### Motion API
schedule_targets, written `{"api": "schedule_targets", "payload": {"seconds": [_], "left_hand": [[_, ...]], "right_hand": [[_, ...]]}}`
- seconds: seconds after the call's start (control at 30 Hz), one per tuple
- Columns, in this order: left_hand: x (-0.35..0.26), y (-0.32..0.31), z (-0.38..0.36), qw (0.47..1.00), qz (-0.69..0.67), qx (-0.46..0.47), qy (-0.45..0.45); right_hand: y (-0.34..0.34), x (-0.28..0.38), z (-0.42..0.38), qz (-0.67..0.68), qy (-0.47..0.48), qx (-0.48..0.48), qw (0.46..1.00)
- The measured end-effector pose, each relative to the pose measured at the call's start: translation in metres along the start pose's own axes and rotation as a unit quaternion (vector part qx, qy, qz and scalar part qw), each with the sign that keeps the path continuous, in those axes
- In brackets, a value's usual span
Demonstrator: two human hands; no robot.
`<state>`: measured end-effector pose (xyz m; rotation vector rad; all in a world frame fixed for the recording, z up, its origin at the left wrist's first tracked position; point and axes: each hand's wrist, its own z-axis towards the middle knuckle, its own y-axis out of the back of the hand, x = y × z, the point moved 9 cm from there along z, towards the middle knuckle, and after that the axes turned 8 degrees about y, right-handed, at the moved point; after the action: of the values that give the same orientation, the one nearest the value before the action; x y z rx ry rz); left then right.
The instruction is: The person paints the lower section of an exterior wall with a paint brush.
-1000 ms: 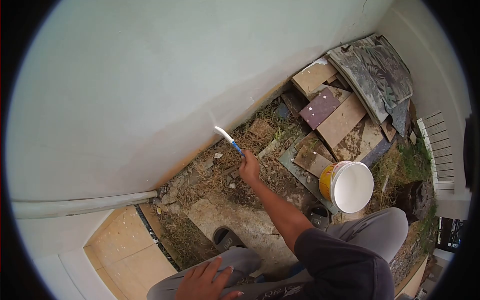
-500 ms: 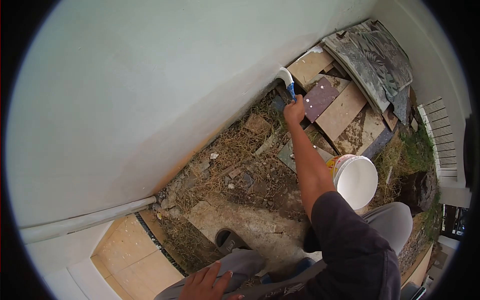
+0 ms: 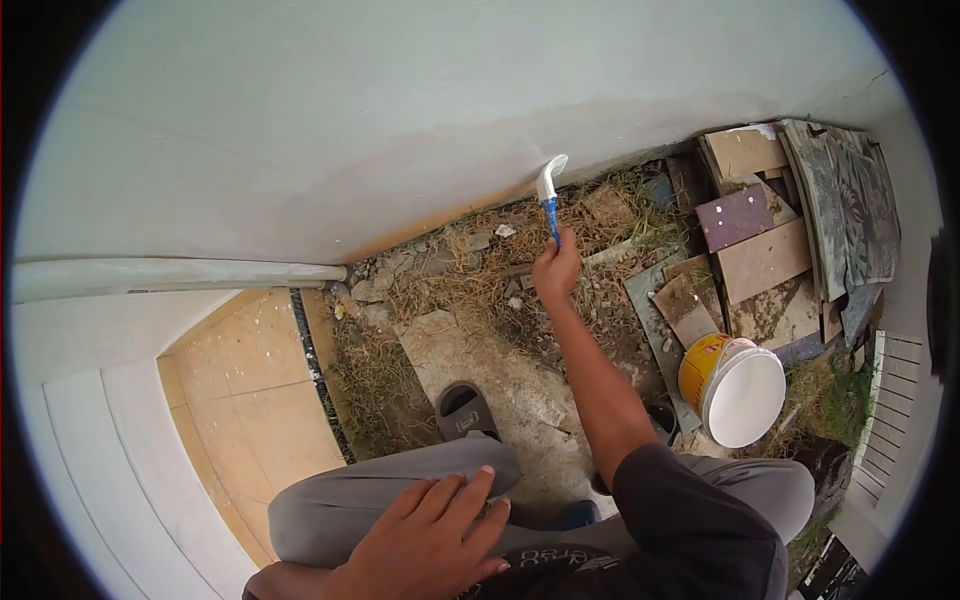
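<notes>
My right hand (image 3: 556,268) is closed around the blue handle of a paintbrush (image 3: 550,205). The brush's white, paint-covered bristles are bent over against the lower part of the pale wall (image 3: 400,130), just above its orange-brown base strip. My left hand (image 3: 430,535) lies over my grey trouser leg with its fingers spread, holding nothing. Right of my right forearm, a yellow-and-white paint bucket (image 3: 705,365) stands tilted in view, and its inside looks white.
Stacked tiles and boards (image 3: 765,260) lean at the wall's right end. Dry grass and rubble (image 3: 470,270) run along the wall base. A pipe (image 3: 180,275) and a tiled step (image 3: 250,360) are at left. A grey slipper (image 3: 465,410) is on the concrete.
My right hand has moved the paintbrush left along the wall, away from the tile stack. The view has turned, and my left hand shows more fully over my leg.
</notes>
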<state>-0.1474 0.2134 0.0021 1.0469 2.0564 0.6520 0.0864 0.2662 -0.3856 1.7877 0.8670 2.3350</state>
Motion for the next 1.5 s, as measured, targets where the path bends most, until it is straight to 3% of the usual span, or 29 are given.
{"api": "schedule_targets", "payload": {"seconds": [0.03,0.13,0.4,0.63,0.7,0.8,1.07,1.13,1.27,1.5], "left_hand": [[0.002,-0.001,-0.003,1.000,-0.001,0.002,0.004],[0.003,-0.001,-0.006,1.000,-0.005,-0.001,0.008],[0.007,0.011,-0.003,0.999,-0.012,0.030,-0.005],[0.020,0.006,-0.002,0.999,-0.021,0.033,-0.007],[0.026,-0.002,-0.002,1.000,-0.024,-0.008,-0.012],[0.029,0.009,-0.001,0.998,-0.033,0.045,0.010],[0.036,0.007,-0.003,0.999,-0.026,0.037,0.013],[0.037,0.005,-0.004,0.999,-0.031,0.038,0.013],[0.034,0.004,-0.004,0.999,-0.036,0.030,0.009],[0.037,0.002,-0.004,0.998,-0.051,0.014,0.022]], "right_hand": [[-0.037,0.041,-0.040,-0.008,0.050,0.045,0.998],[-0.090,0.086,-0.086,0.047,0.079,0.116,0.989],[-0.201,0.179,-0.178,0.044,0.060,0.290,0.954],[-0.215,0.205,-0.196,0.060,0.072,0.294,0.951],[-0.215,0.184,-0.182,0.052,0.053,0.297,0.952],[-0.200,0.130,-0.149,0.032,0.015,0.242,0.970],[-0.078,0.018,-0.070,-0.035,0.007,0.053,0.998],[-0.060,0.006,-0.070,-0.036,-0.049,0.034,0.998],[-0.086,0.040,-0.097,0.020,-0.041,0.039,0.998],[-0.187,0.132,-0.167,0.060,0.025,0.196,0.978]]}}
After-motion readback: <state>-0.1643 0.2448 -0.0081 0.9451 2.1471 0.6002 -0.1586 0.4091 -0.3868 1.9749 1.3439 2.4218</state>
